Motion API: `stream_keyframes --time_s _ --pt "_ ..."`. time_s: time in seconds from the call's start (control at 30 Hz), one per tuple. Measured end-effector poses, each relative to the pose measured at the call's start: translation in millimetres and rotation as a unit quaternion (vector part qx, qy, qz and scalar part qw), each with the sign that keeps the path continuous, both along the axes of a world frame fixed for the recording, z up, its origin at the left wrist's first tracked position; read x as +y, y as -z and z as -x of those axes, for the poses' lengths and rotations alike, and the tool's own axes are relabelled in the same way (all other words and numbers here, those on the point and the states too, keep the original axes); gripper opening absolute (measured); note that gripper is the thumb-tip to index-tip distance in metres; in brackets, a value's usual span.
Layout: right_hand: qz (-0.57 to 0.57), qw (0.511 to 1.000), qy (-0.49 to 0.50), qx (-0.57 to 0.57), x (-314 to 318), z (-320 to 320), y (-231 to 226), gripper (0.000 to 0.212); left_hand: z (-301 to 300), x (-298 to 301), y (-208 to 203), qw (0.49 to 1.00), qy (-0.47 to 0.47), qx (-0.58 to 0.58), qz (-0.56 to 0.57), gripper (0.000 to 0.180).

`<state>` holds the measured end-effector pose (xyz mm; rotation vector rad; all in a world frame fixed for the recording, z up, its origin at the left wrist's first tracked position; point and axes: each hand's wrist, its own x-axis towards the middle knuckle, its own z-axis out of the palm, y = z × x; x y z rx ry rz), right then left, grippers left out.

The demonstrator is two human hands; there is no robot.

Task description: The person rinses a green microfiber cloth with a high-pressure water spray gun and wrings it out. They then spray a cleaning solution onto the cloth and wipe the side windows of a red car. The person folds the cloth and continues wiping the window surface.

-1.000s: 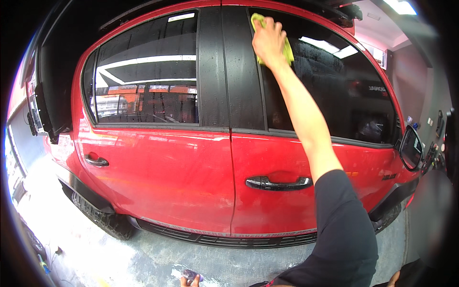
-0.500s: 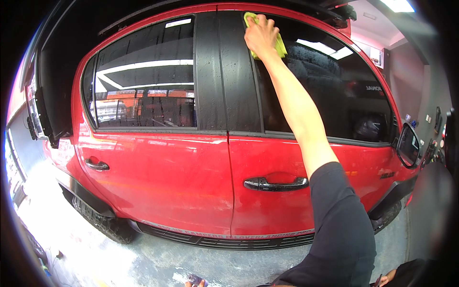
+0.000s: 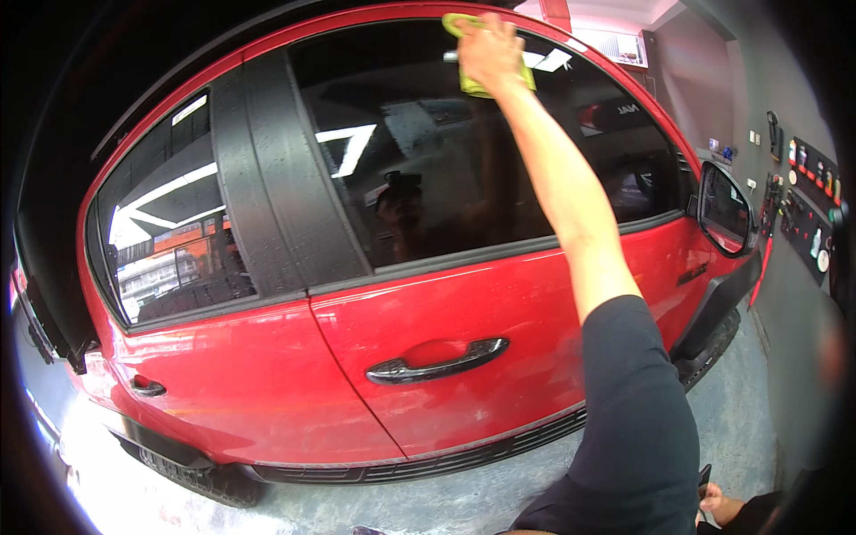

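Head cam: the right hand [image 3: 490, 58] has its fingers bent over a cloth [image 3: 473, 87], holding it up against the top of the front window [image 3: 473, 169]. Cloth's a bright yellow-green, kinda rumpled, with a rounded fold poking out up and left of the fingers and a flatter flap hanging below them. The middle of it is covered by the hand, so no clue how it's bunched under there.

Dark glass spreads out below the fingers, with a dim head-shaped reflection down and left of them that's hard to make out. Way down below the fingers there's a black handle [image 3: 437, 361], and the mirror [image 3: 724, 209] is down to their right.

Left hand's out of frame, so can't tell what its fingers are doing. Far below the right fingers, a dark sliver [image 3: 367, 531] is cut off by the bottom edge.
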<state>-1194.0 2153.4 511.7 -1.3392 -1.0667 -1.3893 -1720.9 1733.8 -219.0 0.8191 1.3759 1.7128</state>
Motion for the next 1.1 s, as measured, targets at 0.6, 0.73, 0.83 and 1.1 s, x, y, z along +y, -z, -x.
stream_keyframes --time_s 0.6,0.73,0.83,1.1 --pt "-0.122 0.801 0.063 0.583 -115.1 -312.9 161.2 0.055 -56.0 -8.2 -3.9 0.979 0.055 0.181 0.082 0.034" --pt "-0.144 0.88 0.067 0.447 -57.4 -181.9 74.9 0.074 -45.5 -12.0 -1.5 0.985 0.032 0.156 0.066 0.033" --pt "-0.11 0.944 -0.016 0.312 -17.9 -38.4 13.1 0.083 -29.9 -13.5 -4.6 0.988 0.014 0.143 0.052 0.033" --pt "-0.012 0.97 -0.065 0.235 38.3 218.4 -25.0 0.077 20.7 -22.9 31.3 0.987 -0.019 0.158 0.035 0.032"
